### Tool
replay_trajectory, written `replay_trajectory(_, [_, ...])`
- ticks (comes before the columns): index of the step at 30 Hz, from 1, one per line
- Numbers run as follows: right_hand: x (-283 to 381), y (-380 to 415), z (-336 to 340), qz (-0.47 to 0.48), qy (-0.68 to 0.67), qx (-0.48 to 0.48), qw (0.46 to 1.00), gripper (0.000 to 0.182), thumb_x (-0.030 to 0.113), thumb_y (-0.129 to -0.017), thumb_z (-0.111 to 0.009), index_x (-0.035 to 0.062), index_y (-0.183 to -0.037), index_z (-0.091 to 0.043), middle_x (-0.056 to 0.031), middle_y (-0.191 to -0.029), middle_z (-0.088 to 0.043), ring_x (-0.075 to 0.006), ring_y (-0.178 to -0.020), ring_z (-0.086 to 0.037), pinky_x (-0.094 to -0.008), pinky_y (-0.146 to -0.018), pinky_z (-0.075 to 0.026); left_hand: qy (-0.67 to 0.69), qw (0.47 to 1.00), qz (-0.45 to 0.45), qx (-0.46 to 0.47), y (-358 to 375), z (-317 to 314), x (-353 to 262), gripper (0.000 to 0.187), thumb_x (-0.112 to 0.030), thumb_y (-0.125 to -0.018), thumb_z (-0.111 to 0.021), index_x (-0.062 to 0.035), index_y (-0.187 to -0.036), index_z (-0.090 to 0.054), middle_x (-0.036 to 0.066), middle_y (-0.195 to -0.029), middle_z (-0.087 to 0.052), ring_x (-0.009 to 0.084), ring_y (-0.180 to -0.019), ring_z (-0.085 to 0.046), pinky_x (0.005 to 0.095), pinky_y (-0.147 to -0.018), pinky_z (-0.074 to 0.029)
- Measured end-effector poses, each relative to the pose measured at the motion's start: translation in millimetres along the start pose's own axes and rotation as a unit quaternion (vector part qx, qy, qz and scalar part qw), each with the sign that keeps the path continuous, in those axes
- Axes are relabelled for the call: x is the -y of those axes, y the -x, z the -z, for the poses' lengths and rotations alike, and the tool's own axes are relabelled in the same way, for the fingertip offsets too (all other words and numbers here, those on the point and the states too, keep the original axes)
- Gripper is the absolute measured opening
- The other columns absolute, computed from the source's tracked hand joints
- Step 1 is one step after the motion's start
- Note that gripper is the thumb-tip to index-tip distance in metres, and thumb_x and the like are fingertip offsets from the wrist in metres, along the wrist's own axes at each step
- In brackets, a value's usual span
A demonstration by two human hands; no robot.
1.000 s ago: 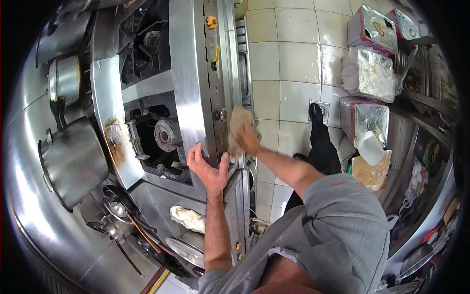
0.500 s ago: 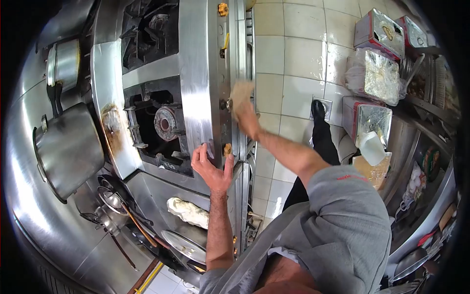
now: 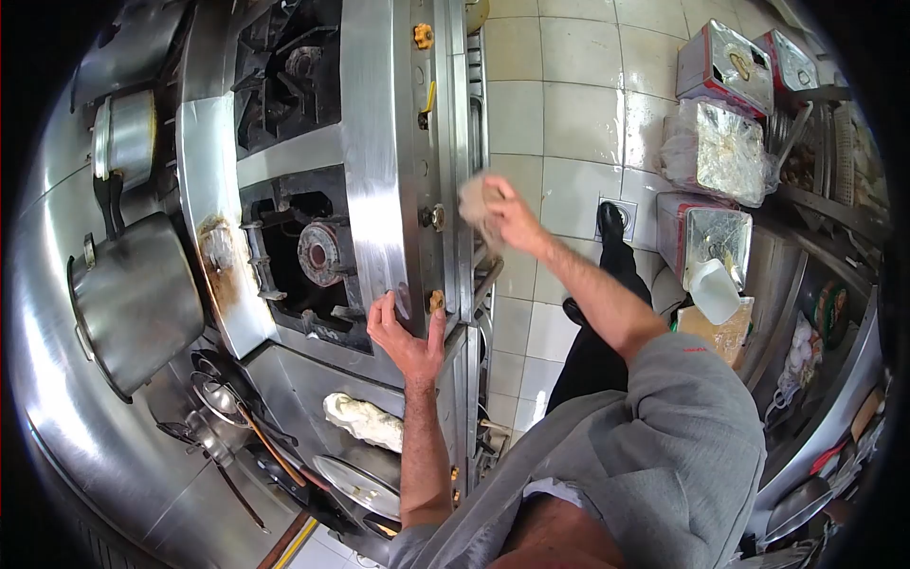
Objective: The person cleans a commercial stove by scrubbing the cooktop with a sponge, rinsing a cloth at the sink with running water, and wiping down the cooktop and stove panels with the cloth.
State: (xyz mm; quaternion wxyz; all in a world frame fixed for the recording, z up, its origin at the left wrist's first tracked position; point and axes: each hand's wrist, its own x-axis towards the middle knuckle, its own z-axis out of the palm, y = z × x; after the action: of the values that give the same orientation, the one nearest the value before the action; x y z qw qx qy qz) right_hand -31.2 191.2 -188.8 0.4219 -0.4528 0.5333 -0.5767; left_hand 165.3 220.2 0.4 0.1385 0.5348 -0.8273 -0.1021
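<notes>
Two pots (image 3: 133, 294) (image 3: 125, 133), two burners (image 3: 318, 251) (image 3: 289, 66) (one cloth (image 3: 479, 204))

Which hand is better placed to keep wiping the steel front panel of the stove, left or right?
Probably the right. The right hand grips the crumpled beige cloth against the steel stove front panel, beside its knob. The left hand lies flat on the stove's edge, holding nothing.

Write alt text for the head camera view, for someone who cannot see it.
Seen from above, a person's right hand presses a crumpled beige cloth against the front panel of a stainless steel gas stove, while the left hand rests flat on the stove's front edge beside a yellow knob. A large steel pot sits at left.
</notes>
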Motion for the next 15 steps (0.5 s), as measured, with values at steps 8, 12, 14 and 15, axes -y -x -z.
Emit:
replay_trajectory(8, [-13.8,-91.0,-26.3,0.172,0.128,0.083,0.973,0.023,-0.010,-0.063,-0.051,0.0016,-0.079,-0.062,-0.0155,-0.116,-0.046,-0.0329,-0.112,-0.041,-0.0388,-0.096,-0.033,0.013,1.000,0.009,0.002,-3.9,0.1,0.3,0.070,-0.018,-0.073,-0.071,-0.0015,-0.129,-0.032,0.019,-0.124,-0.031,0.0326,-0.115,-0.031,0.0432,-0.098,-0.025])
replay_trajectory(12, [-44.3,-20.4,-78.4,0.029,0.205,-0.010,0.978,0.031,-0.006,-0.061,-0.052,0.0073,-0.086,-0.065,-0.0163,-0.111,-0.049,-0.0328,-0.106,-0.043,-0.0419,-0.092,-0.034,0.022,1.000,0.012,0.003,-3.0,-0.3,-0.6,0.070,-0.016,-0.073,-0.071,-0.0014,-0.128,-0.032,0.020,-0.124,-0.031,0.0323,-0.115,-0.032,0.0430,-0.097,-0.026])
replay_trajectory(14, [-65.7,53.8,-133.9,-0.037,0.324,0.070,0.943,0.029,0.000,-0.064,-0.054,0.0100,-0.090,-0.065,-0.0178,-0.106,-0.051,-0.0344,-0.103,-0.044,-0.0430,-0.089,-0.035,0.017,1.000,0.007,-0.010,-2.9,-1.6,2.6,0.069,-0.019,-0.072,-0.072,-0.0011,-0.127,-0.034,0.020,-0.121,-0.034,0.0329,-0.113,-0.033,0.0440,-0.095,-0.026])
replay_trajectory(15, [-55.1,88.3,-138.7,0.036,0.284,0.019,0.958,0.026,0.004,-0.066,-0.055,0.0093,-0.090,-0.066,-0.0188,-0.104,-0.052,-0.0329,-0.104,-0.044,-0.0430,-0.090,-0.034,0.015,1.000,0.005,-0.021,-1.6,-3.5,2.5,0.069,-0.021,-0.070,-0.072,-0.0008,-0.126,-0.036,0.020,-0.119,-0.037,0.0335,-0.111,-0.035,0.0450,-0.093,-0.027])
